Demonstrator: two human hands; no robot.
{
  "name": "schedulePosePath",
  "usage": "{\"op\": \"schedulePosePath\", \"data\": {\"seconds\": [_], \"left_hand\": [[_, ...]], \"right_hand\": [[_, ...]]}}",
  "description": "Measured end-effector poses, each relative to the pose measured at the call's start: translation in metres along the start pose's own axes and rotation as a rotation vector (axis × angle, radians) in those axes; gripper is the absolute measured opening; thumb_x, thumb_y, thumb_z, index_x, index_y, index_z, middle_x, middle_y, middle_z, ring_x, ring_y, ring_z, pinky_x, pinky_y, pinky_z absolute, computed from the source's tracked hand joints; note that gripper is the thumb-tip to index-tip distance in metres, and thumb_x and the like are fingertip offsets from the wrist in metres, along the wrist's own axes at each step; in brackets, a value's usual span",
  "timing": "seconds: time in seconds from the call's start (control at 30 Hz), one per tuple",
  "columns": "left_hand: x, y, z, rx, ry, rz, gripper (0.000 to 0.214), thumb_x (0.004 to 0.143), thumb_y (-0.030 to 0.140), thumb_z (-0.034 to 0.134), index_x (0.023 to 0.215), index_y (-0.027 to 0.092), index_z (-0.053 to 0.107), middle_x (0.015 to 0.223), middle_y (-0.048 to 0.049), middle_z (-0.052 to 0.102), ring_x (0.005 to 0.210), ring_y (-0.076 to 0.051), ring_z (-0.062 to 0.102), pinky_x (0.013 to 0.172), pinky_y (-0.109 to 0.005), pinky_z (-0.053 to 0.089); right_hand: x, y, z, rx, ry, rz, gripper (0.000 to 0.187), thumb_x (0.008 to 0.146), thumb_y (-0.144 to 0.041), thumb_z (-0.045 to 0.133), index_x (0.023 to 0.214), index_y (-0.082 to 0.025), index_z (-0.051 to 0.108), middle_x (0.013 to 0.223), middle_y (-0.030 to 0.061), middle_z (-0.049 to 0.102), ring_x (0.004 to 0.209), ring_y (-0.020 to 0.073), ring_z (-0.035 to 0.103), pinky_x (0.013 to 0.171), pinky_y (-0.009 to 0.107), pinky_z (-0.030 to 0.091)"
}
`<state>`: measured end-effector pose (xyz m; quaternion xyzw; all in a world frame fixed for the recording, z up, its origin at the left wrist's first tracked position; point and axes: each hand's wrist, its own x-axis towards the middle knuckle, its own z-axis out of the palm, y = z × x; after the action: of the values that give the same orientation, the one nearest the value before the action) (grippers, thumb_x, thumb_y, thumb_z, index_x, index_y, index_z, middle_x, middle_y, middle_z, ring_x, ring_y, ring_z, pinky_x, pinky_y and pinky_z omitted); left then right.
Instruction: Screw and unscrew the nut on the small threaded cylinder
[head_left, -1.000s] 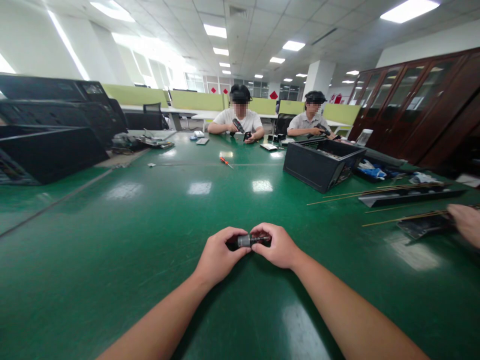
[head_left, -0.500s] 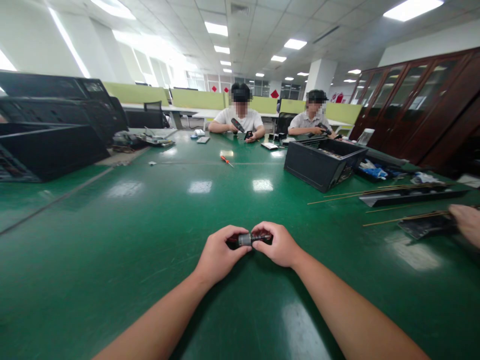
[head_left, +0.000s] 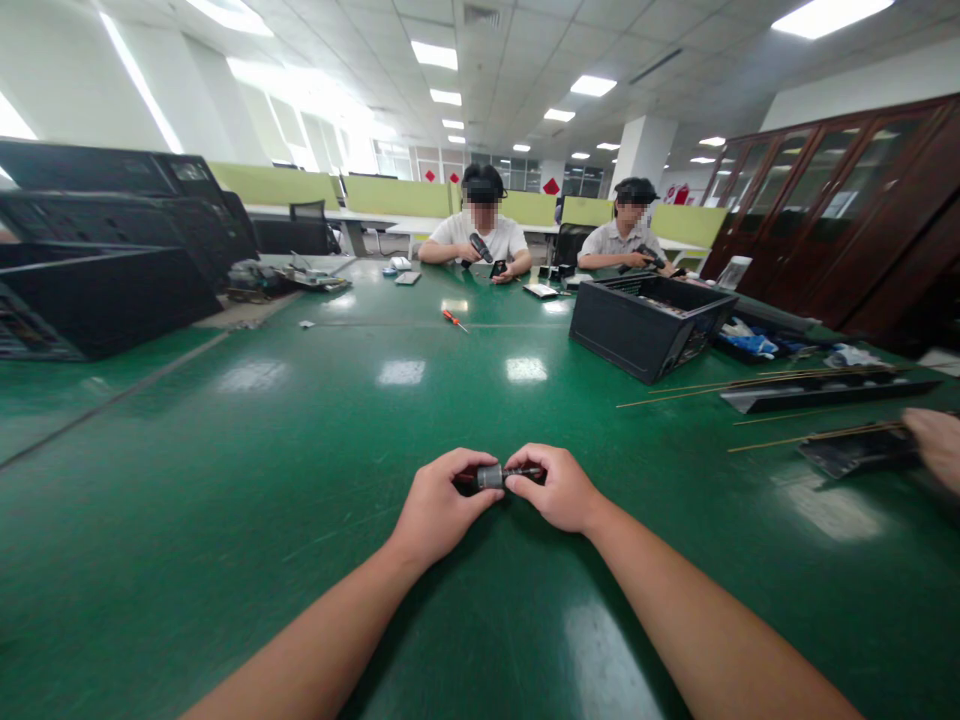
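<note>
Cylinder (head_left: pixel 490 477), grey: clamped in fingers of left hand (head_left: pixel 435 503), slim dark end (head_left: pixel 535 472) pinched by fingers of right hand (head_left: pixel 561 490); seemingly in mid-handling, likely needed steady fingertips next

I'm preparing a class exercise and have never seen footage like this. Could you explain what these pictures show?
There's no machine: these are a person's bare hands, seen by a camera worn on the head, looking forward and down. The left hand and right hand together hold a small grey-and-dark part, too small to identify. Farther along the green table lie an orange screwdriver and, to the right, a black case and thin rods. The hand at the right edge is someone else's.
</note>
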<state>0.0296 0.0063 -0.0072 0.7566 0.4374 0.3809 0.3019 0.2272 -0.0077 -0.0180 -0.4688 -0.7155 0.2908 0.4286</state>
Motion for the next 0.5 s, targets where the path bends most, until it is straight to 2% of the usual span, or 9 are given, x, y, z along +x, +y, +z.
{"op": "schedulePosePath", "data": {"seconds": [0.5], "left_hand": [[-0.0007,0.0030,-0.0010,0.028,0.027,0.003,0.027,0.069,0.020,0.079,0.095,0.024,0.072,0.093,0.0004,0.072,0.086,-0.018,0.066,0.079,-0.029,0.052]], "right_hand": [[-0.0002,-0.0008,-0.0004,-0.006,-0.005,0.003,0.009,0.080,-0.021,0.066,0.087,-0.018,0.071,0.082,0.0014,0.070,0.076,0.0160,0.063,0.071,0.027,0.046]]}}
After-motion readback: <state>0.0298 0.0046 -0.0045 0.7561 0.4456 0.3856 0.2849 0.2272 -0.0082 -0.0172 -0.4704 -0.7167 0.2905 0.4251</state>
